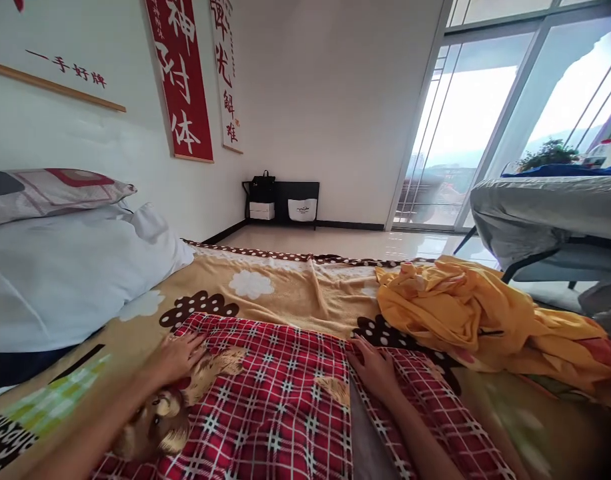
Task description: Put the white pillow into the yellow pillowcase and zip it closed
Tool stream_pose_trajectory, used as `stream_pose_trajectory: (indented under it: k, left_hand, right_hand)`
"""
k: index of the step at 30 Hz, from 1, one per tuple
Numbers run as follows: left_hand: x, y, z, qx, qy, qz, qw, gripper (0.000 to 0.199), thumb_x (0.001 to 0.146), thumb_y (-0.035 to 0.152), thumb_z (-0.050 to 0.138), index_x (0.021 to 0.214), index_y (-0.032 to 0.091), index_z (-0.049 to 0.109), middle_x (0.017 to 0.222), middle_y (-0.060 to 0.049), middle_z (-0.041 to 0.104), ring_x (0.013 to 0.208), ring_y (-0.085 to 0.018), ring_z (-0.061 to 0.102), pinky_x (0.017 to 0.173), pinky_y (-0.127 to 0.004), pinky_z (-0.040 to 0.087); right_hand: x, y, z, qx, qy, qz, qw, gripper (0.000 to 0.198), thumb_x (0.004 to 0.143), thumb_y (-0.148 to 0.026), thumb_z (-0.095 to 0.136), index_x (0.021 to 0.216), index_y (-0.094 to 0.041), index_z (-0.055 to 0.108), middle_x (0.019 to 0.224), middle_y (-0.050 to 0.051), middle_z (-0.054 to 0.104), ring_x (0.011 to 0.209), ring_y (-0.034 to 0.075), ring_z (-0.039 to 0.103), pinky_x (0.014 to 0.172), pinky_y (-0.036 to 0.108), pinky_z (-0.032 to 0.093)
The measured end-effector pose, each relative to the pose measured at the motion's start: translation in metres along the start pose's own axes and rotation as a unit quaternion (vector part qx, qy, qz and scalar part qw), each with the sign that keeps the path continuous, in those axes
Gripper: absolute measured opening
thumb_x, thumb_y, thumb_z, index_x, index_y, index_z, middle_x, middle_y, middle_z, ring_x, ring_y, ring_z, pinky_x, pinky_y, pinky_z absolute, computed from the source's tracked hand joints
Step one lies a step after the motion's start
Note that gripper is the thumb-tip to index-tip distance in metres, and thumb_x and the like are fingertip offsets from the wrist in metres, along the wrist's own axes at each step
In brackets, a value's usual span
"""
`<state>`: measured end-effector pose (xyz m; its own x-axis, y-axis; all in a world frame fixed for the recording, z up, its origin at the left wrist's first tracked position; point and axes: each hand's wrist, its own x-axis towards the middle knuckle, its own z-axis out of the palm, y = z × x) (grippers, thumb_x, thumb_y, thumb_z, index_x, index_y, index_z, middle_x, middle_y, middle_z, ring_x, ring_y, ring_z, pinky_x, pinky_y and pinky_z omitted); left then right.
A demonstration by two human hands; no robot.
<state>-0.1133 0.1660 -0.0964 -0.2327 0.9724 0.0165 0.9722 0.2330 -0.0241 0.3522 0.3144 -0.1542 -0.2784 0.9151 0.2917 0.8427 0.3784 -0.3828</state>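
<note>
A red plaid cloth piece (280, 387) with teddy bear prints, perhaps a garment, is spread on the bed in front of me. My left hand (184, 352) lies on its far left corner, fingers stretched out and apart. On the right, my right hand (374, 367) rests with extended fingers near the far edge, beside a gap where a grey surface shows between the main panel and a narrower plaid strip. Both hands appear to press on the fabric, not grip it. The cloth's near end runs out of view.
The bed bears a tan patterned blanket (295, 287). White bedding (75, 267) and a pillow (50, 190) are piled at left. A crumpled yellow cloth (460, 307) lies at right. Beyond it stands a covered table (550, 200). A black bag (263, 183) sits by the far wall.
</note>
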Motion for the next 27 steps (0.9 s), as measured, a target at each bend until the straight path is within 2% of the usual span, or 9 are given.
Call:
stream_pose_trajectory:
  k: [2, 4, 8, 12, 17, 19, 22, 24, 27]
  left_hand:
    - [0.014, 0.001, -0.016, -0.006, -0.032, -0.020, 0.999, 0.051, 0.086, 0.053, 0.044, 0.124, 0.026, 0.063, 0.126, -0.011, 0.064, 0.117, -0.032, 0.057, 0.111, -0.056, 0.025]
    - [0.025, 0.006, -0.021, -0.013, -0.003, -0.057, 0.998, 0.052, 0.091, 0.050, 0.035, 0.129, 0.024, 0.059, 0.132, -0.012, 0.059, 0.121, -0.032, 0.054, 0.110, -0.056, 0.026]
    - [0.026, 0.024, 0.002, -0.023, 0.062, -0.121, 0.991, 0.056, 0.096, 0.037, 0.020, 0.146, 0.019, 0.036, 0.155, -0.011, 0.028, 0.142, -0.027, 0.029, 0.111, -0.055, 0.026]
    - [0.021, 0.027, 0.021, -0.037, 0.088, -0.128, 0.987, 0.055, 0.095, 0.036, 0.025, 0.146, 0.019, 0.036, 0.155, -0.011, 0.028, 0.143, -0.026, 0.025, 0.113, -0.056, 0.023]
    - [0.022, 0.017, 0.017, -0.077, 0.077, -0.128, 0.986, 0.054, 0.094, 0.037, 0.028, 0.144, 0.020, 0.041, 0.154, -0.013, 0.029, 0.143, -0.027, 0.026, 0.113, -0.057, 0.023]
    - [0.021, 0.020, 0.013, -0.094, 0.068, -0.129, 0.985, 0.055, 0.093, 0.033, 0.026, 0.144, 0.017, 0.040, 0.154, -0.016, 0.028, 0.143, -0.029, 0.025, 0.111, -0.062, 0.022]
    - [0.017, 0.036, 0.004, -0.115, 0.057, -0.094, 0.987, 0.057, 0.088, 0.024, 0.031, 0.144, 0.015, 0.040, 0.155, -0.016, 0.025, 0.144, -0.030, 0.022, 0.111, -0.063, 0.021]
    - [0.012, 0.052, -0.001, -0.125, 0.063, -0.041, 0.989, 0.061, 0.086, 0.024, 0.034, 0.147, 0.021, 0.035, 0.158, -0.010, 0.019, 0.146, -0.026, 0.016, 0.115, -0.058, 0.017]
    - [0.006, 0.068, 0.000, -0.139, 0.057, 0.030, 0.988, 0.061, 0.087, 0.028, 0.033, 0.148, 0.027, 0.032, 0.158, -0.003, 0.018, 0.147, -0.022, 0.013, 0.118, -0.053, 0.013]
  right_hand:
    - [0.001, 0.003, 0.002, -0.009, 0.022, 0.014, 1.000, 0.033, 0.086, -0.040, 0.041, 0.106, -0.026, 0.062, 0.129, 0.006, 0.061, 0.121, 0.025, 0.053, 0.102, 0.048, 0.031]
    - [0.003, 0.006, 0.003, -0.021, 0.039, 0.039, 0.998, 0.030, 0.084, -0.037, 0.041, 0.101, -0.023, 0.061, 0.125, 0.008, 0.062, 0.117, 0.026, 0.055, 0.098, 0.047, 0.035]
    - [0.005, 0.007, 0.001, -0.049, 0.059, 0.086, 0.993, 0.030, 0.085, -0.037, 0.039, 0.098, -0.021, 0.060, 0.117, 0.012, 0.064, 0.112, 0.028, 0.057, 0.089, 0.045, 0.040]
    - [0.000, -0.005, -0.005, -0.086, 0.059, 0.103, 0.989, 0.028, 0.086, -0.036, 0.040, 0.097, -0.021, 0.061, 0.112, 0.011, 0.066, 0.109, 0.028, 0.058, 0.089, 0.044, 0.041]
    - [-0.003, -0.040, -0.030, -0.156, 0.044, 0.093, 0.982, 0.028, 0.087, -0.025, 0.037, 0.093, -0.021, 0.064, 0.109, 0.016, 0.066, 0.110, 0.033, 0.056, 0.094, 0.053, 0.036]
    - [0.003, -0.068, -0.040, -0.180, 0.032, 0.089, 0.979, 0.034, 0.084, -0.016, 0.036, 0.101, -0.017, 0.065, 0.112, 0.020, 0.064, 0.113, 0.036, 0.054, 0.095, 0.055, 0.034]
    - [0.017, -0.137, -0.039, -0.187, 0.007, 0.049, 0.981, 0.051, 0.076, -0.006, 0.038, 0.123, -0.009, 0.057, 0.125, 0.021, 0.059, 0.121, 0.034, 0.050, 0.101, 0.051, 0.031]
    - [0.020, -0.194, -0.020, -0.170, -0.015, -0.012, 0.985, 0.059, 0.076, -0.007, 0.040, 0.134, -0.012, 0.050, 0.137, 0.015, 0.053, 0.129, 0.027, 0.045, 0.108, 0.044, 0.028]
    - [0.006, -0.268, 0.030, -0.131, -0.047, -0.077, 0.987, 0.060, 0.081, -0.017, 0.039, 0.141, -0.020, 0.043, 0.144, 0.005, 0.049, 0.133, 0.020, 0.042, 0.111, 0.037, 0.029]
